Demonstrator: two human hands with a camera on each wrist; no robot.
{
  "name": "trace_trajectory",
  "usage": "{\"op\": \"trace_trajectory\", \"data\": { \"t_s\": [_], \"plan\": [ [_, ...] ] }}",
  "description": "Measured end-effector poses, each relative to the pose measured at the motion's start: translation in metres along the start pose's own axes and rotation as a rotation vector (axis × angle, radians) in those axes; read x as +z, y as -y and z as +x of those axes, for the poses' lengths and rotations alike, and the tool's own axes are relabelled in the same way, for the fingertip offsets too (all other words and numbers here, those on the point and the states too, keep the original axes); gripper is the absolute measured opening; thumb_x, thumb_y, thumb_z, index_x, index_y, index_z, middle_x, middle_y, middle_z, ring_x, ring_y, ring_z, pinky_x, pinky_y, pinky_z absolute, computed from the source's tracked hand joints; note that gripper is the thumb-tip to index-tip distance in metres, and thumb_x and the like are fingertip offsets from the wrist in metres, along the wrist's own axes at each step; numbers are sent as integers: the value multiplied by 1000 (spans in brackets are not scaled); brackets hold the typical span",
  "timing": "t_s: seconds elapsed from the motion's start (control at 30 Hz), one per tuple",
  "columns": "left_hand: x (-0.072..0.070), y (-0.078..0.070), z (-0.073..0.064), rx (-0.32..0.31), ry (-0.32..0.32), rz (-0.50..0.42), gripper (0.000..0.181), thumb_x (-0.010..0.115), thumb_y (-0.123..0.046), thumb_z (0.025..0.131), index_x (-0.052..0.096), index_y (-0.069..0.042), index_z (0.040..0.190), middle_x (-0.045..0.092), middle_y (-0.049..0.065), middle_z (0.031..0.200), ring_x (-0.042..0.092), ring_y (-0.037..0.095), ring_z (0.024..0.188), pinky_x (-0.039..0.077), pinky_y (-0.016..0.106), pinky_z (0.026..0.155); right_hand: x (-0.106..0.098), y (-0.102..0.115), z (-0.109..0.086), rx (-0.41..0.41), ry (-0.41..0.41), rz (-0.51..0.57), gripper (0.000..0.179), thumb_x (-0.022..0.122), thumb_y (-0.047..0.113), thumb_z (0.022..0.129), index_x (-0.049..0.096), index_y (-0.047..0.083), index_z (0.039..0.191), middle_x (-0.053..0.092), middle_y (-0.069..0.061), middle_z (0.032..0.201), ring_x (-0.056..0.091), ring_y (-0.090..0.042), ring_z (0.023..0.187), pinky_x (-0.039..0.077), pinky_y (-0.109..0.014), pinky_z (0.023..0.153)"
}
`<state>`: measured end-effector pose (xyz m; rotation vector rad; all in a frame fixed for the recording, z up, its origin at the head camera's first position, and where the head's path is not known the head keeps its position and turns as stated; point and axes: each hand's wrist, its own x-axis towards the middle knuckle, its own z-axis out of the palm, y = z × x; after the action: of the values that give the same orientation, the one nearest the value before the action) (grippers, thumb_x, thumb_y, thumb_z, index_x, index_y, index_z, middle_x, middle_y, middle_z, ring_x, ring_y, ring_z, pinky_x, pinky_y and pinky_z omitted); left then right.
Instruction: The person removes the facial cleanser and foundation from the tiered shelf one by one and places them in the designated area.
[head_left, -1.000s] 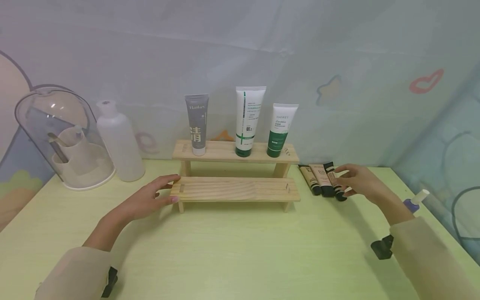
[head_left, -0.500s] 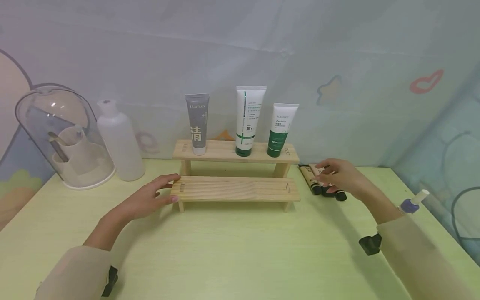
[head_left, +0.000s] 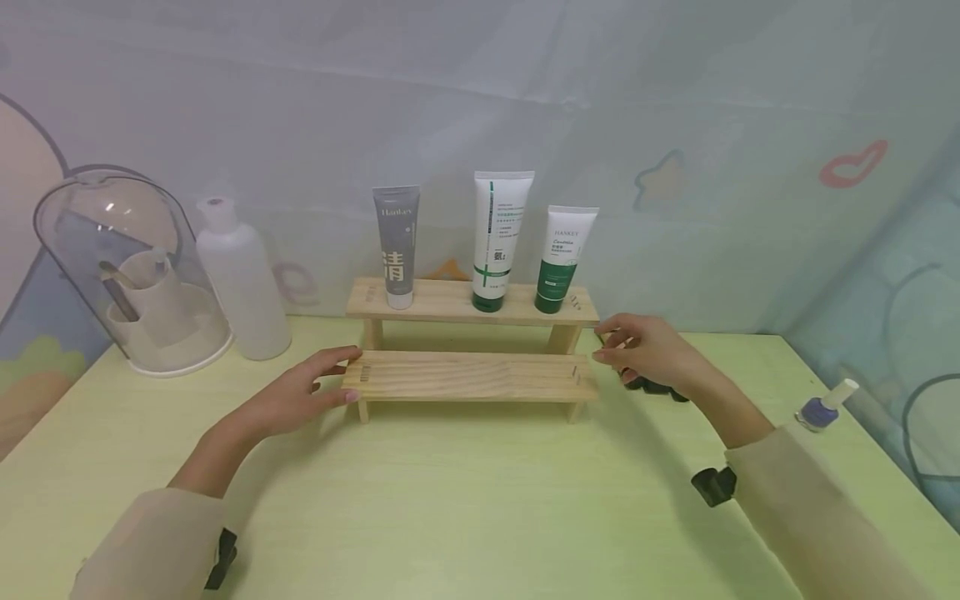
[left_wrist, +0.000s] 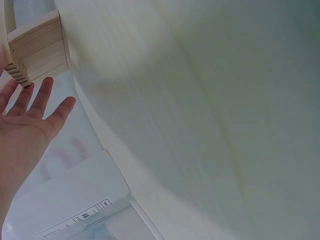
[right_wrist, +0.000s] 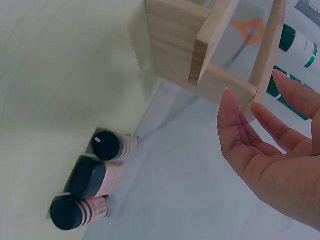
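A two-step wooden rack (head_left: pixel 465 377) stands on the table. On its upper step stand a grey tube (head_left: pixel 397 242), a large white tube (head_left: pixel 501 233) and a smaller white-and-green tube (head_left: pixel 564 254), all cap down. My left hand (head_left: pixel 277 404) touches the left end of the lower step, thumb at the front edge and index finger at the back corner. In the left wrist view its other fingers (left_wrist: pixel 42 95) are spread, nearly straight. Close to the rack's right end is my right hand (head_left: pixel 652 354), fingers loosely bent around nothing. Behind it lie three small black-capped tubes (right_wrist: pixel 87 177), partly hidden in the head view.
At the back left stand a clear dome (head_left: pixel 108 196) over a white brush holder (head_left: pixel 168 312) and a frosted white bottle (head_left: pixel 243 283). A purple nail polish bottle (head_left: pixel 819 410) sits near the table's right edge. A printed cloth (head_left: pixel 720 250) hangs behind the table.
My right hand has moved left, from beside the small tubes, across them, to the right end of the rack. My left hand stays at the left end.
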<state>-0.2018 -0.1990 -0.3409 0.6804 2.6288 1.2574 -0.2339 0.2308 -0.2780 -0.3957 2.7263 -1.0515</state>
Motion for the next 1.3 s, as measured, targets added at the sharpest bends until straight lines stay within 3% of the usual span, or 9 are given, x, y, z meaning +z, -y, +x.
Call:
{"op": "trace_trajectory", "data": {
  "t_s": [0.23,0.47,0.7,1.13,1.3],
  "plan": [
    [-1,0,0,-3,-2,3,64,55,-27,92,25,3,141,25,22,144,29,43,127,22,64,97,8,19,5,-37,10,24,40,61,14,88,50,-2,124,57,-17,102,60,-23,77,54,-32,64],
    [0,0,1,4,1,-4,64,56,-26,92,25,3,141,26,23,143,29,44,126,22,65,97,19,38,10,-102,18,41,34,62,10,87,54,-2,118,58,-17,101,59,-32,81,54,-38,66],
    [0,0,2,3,-2,0,64,56,-26,92,26,3,141,26,23,143,30,44,126,22,64,97,29,56,15,-111,42,48,35,62,10,87,54,-1,119,58,-17,101,58,-34,81,53,-41,68],
    [0,0,2,-2,-3,-2,64,56,-26,92,26,3,141,26,23,143,30,44,126,22,64,98,48,82,26,-186,44,91,27,63,10,86,58,2,111,61,-11,99,59,-31,82,51,-44,73],
    [0,0,1,-4,-5,1,64,56,-27,92,26,2,141,27,22,143,30,43,126,22,64,98,55,93,30,-234,58,123,27,63,9,86,58,3,111,60,-12,101,60,-26,85,52,-38,73]
  ]
}}
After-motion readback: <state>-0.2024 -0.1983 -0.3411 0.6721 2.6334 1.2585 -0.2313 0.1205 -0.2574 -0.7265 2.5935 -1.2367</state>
